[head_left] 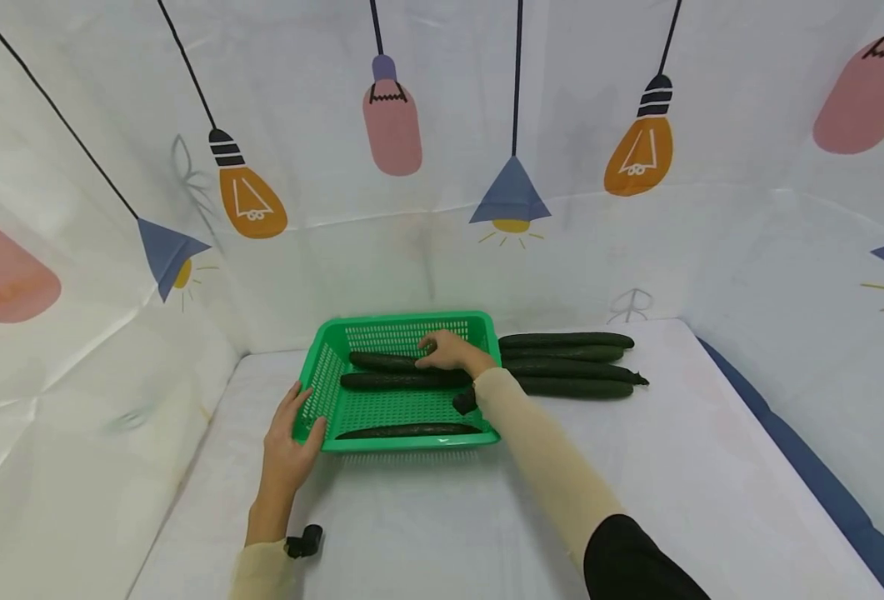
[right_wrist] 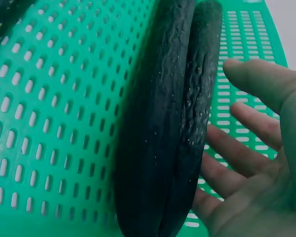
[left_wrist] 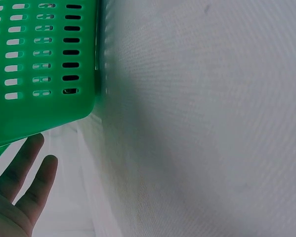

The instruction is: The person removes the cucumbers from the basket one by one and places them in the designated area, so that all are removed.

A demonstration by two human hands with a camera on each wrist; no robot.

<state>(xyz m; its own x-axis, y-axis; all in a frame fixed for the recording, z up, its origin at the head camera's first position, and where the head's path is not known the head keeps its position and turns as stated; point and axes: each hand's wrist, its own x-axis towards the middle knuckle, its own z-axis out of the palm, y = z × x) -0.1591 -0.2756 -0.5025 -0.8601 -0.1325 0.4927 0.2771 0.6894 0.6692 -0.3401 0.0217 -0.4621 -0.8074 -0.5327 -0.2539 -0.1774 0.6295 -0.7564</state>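
Note:
A green plastic basket (head_left: 412, 445) with slotted walls sits on the white table. Inside it, two dark green cucumbers, a rear one (head_left: 380, 362) and a nearer one (head_left: 389, 381), lie side by side. A third cucumber (head_left: 412, 431) lies along the front wall. My right hand (head_left: 452, 352) is inside the basket at the rear cucumber. In the right wrist view its spread fingers (right_wrist: 232, 173) lie along that cucumber's side, and the thumb stands apart. My left hand (head_left: 292, 446) is at the basket's front left corner, straight fingers (left_wrist: 20, 168) at the rim.
Right of the basket, several more cucumbers (head_left: 569, 367) lie in a row on the table (head_left: 412, 525). White sheeting (head_left: 427, 258) printed with lamps and bulbs rises behind and beside the table. A blue strip (head_left: 801, 467) runs along the right edge.

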